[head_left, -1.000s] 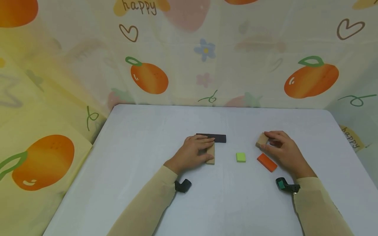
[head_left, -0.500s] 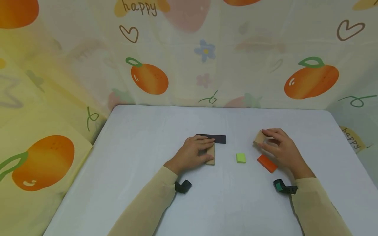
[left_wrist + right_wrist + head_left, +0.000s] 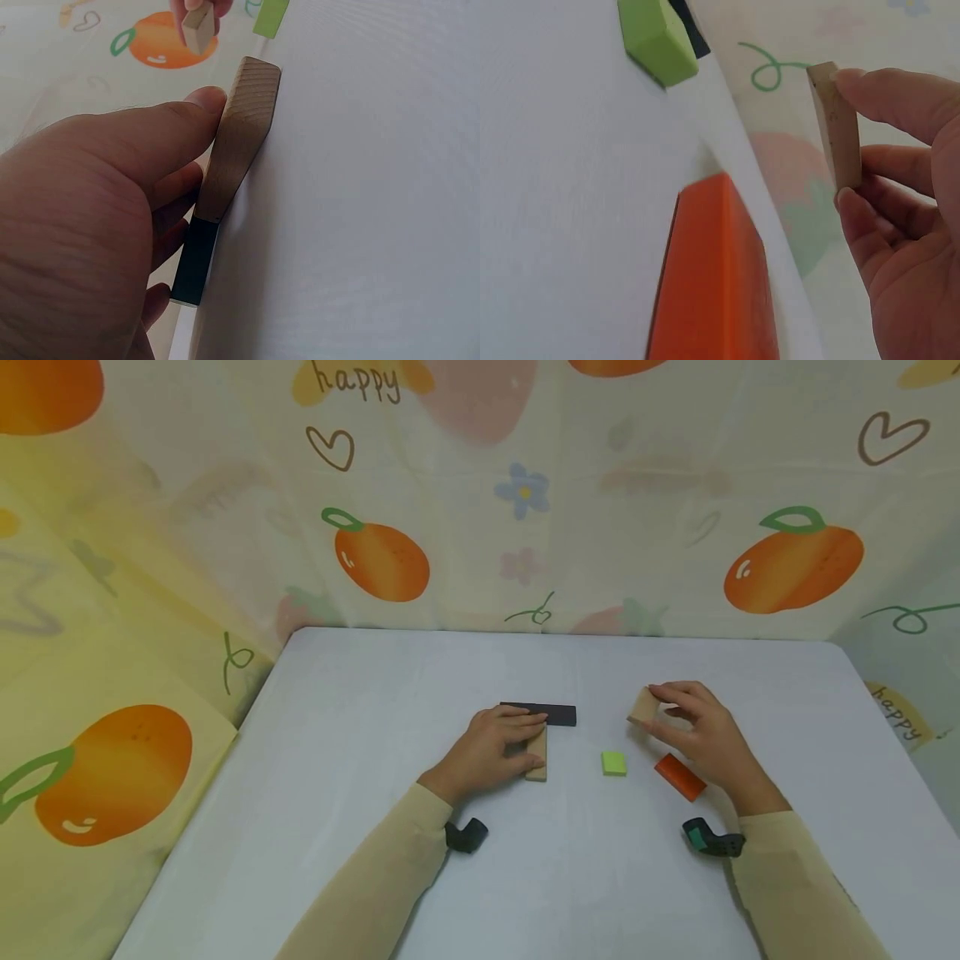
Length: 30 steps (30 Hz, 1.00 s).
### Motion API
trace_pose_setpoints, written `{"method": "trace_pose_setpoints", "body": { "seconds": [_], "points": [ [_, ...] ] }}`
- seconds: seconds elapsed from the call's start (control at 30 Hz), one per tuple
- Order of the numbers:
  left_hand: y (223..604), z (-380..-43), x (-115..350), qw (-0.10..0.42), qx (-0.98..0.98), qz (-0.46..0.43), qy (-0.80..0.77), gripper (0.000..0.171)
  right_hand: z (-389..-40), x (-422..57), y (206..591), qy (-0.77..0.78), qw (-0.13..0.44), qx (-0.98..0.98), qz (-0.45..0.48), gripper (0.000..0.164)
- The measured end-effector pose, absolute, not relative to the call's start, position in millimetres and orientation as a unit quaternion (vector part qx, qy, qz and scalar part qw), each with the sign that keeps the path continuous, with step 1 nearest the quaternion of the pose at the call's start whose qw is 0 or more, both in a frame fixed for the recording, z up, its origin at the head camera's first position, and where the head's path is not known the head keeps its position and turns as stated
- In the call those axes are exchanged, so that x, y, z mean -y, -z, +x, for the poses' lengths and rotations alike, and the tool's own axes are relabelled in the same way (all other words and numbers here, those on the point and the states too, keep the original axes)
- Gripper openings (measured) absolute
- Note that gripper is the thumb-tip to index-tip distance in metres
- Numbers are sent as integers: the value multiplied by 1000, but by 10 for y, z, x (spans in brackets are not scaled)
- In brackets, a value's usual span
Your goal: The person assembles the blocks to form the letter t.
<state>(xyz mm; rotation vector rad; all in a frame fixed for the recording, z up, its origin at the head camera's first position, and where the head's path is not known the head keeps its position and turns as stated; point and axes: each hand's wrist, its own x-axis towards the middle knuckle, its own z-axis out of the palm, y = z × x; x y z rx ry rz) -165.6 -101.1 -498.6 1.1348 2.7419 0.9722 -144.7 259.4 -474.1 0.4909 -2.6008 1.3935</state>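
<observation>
In the head view, my left hand point(image 3: 498, 752) rests on a plain wooden block point(image 3: 536, 753), thumb near its front end and fingers laid across its far end. That block meets a black block point(image 3: 558, 715) at a right angle, like a T; my fingers hide part of both. The left wrist view shows my thumb on the wooden block point(image 3: 244, 135), end to side with the black block point(image 3: 193, 262). My right hand point(image 3: 697, 722) pinches a smaller wooden block point(image 3: 643, 705), held tilted above the table. In the right wrist view, thumb and fingertips grip this wooden block point(image 3: 838, 131).
A small lime-green block point(image 3: 613, 763) lies between the hands. An orange block point(image 3: 680, 777) lies slanted below my right hand. The white tabletop point(image 3: 570, 877) ends at a fruit-printed cloth point(image 3: 465, 543) behind, with more cloth at the sides.
My right hand has moved left with the small wooden block, from over the orange block's far side toward the lime-green block. The left hand stays in place.
</observation>
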Motion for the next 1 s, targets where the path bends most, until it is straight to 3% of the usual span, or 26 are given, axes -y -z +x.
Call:
{"method": "trace_pose_setpoints", "body": {
  "seconds": [1.0],
  "points": [
    [4997, -1680, 1019, 17, -881, 365, -301, 57, -2054, -1976, 4650, -428, -9, 887, 173, 53]
  ]
}}
